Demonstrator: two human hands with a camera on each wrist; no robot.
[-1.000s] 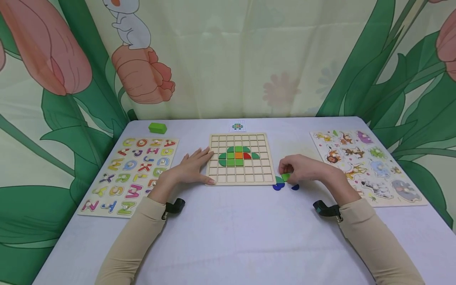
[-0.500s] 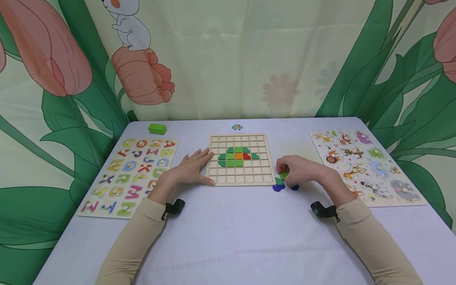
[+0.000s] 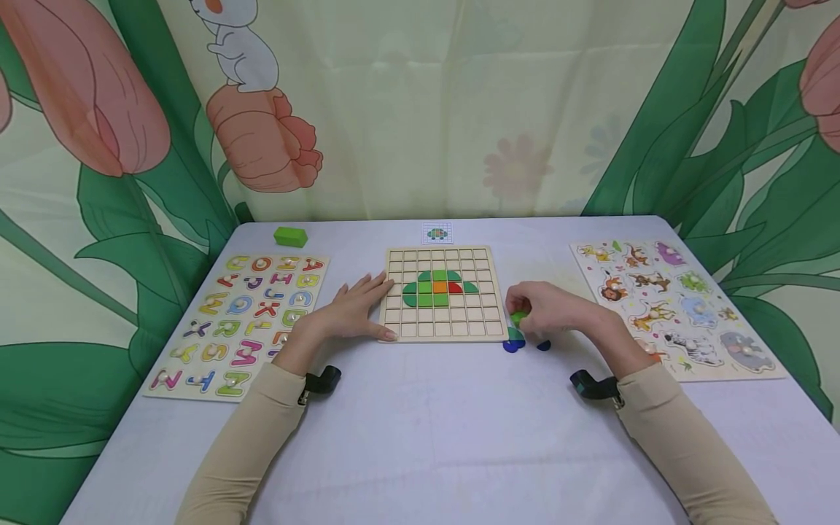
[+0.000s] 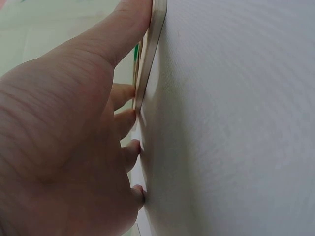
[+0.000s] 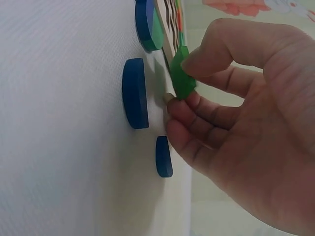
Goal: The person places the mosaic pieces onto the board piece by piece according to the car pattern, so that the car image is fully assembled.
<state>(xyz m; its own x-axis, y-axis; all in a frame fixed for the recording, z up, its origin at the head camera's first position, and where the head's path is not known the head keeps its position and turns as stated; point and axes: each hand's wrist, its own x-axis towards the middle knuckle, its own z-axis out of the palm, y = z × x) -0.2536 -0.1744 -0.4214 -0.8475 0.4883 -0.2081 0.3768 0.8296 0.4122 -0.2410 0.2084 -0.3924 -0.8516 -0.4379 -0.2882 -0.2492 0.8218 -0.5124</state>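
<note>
My right hand point(image 3: 547, 306) pinches a light green block point(image 5: 182, 76) between thumb and fingers, just off the right edge of the wooden grid board point(image 3: 400, 324). On the board, green, orange and red pieces form a rounded patch, with an orange square point(image 3: 440, 287) near its middle. My left hand point(image 3: 354, 310) lies with fingers spread against the board's left edge, its thumb point(image 4: 130, 22) at the near corner. Beneath the right hand are blue half-round pieces point(image 5: 135, 93) and a dark green piece point(image 5: 157, 34) beside the board.
Behind the board lies a small pattern card point(image 3: 437, 233). An alphabet puzzle board point(image 3: 197, 350) is at the left, partly under the left forearm. An animal puzzle board point(image 3: 712, 372) lies at the right. A bright green block point(image 3: 290, 236) stands at the back left.
The right hand has shifted slightly left toward the board, with the light green block between its fingers. The left hand and the pieces on the board stay where they were.
</note>
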